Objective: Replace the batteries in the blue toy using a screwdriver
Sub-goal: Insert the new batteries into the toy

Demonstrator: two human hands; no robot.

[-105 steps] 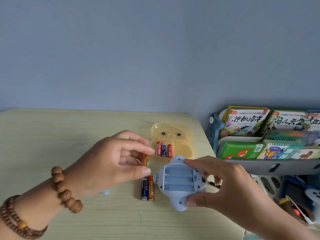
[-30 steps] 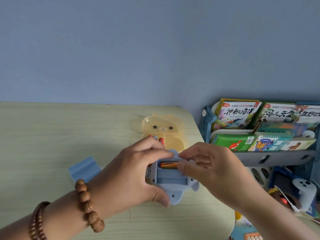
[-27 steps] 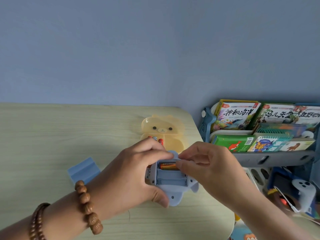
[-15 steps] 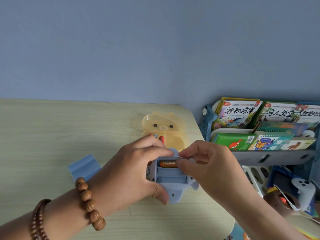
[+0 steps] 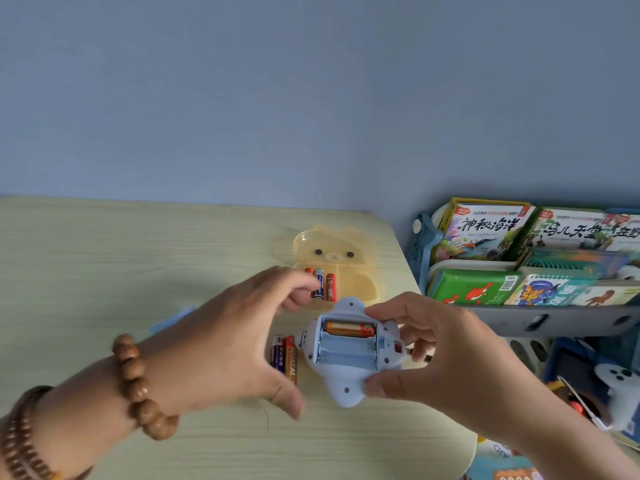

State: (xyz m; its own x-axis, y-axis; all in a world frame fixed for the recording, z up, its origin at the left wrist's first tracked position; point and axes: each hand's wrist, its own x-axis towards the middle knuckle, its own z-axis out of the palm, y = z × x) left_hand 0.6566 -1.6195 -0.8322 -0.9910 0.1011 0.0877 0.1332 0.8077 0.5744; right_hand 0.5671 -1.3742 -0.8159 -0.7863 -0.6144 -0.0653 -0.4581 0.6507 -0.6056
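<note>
The toy [image 5: 348,355], light rigid plastic, sat pinched at its edges by the right hand [image 5: 446,355] while the left hand [image 5: 221,344] hovered beside it, loose and empty.

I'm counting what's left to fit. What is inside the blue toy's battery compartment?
One orange battery lies in the top slot of the blue toy. The two lower slots are empty. Nothing covers the compartment; the right hand grips only the toy's edges.

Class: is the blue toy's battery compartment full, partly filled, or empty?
Partly filled: the blue toy holds one orange battery in its top slot; the two lower slots are bare.
</note>
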